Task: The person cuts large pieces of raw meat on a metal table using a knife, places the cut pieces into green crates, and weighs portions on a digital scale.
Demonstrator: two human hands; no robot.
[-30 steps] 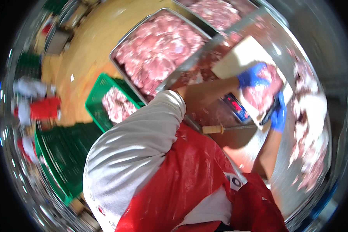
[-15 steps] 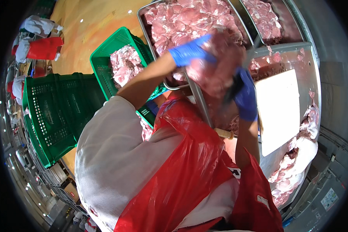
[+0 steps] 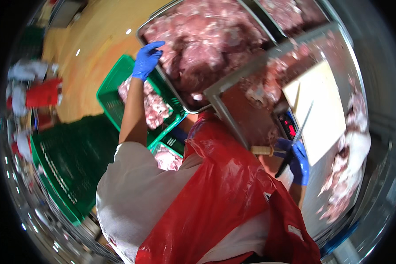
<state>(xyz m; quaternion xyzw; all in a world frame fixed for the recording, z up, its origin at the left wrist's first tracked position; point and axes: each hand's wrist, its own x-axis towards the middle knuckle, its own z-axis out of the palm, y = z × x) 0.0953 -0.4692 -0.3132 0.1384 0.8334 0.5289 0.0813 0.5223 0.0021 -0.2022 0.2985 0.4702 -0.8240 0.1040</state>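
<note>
My left hand (image 3: 147, 60), in a blue glove, hangs open by the near rim of a big steel tray (image 3: 160, 79) heaped with raw meat (image 3: 207, 48). It holds nothing. My right hand (image 3: 295, 159), also gloved in blue, grips the dark handle of a long knife (image 3: 300, 131). The blade points up along the left edge of a white cutting board (image 3: 325, 110). A red plastic apron (image 3: 224, 198) over a white sleeve fills the lower middle.
A green crate (image 3: 119, 94) with meat pieces stands under my left arm. A larger green crate (image 3: 61, 171) sits lower left. More meat (image 3: 343, 176) lies on the steel table at right. A scale with red digits (image 3: 289, 127) and a wooden-handled tool (image 3: 263, 150) lie by the board.
Both hands carried a lump of meat from the board to the steel tray and let it go. My right hand came back to the board and now holds the knife.
</note>
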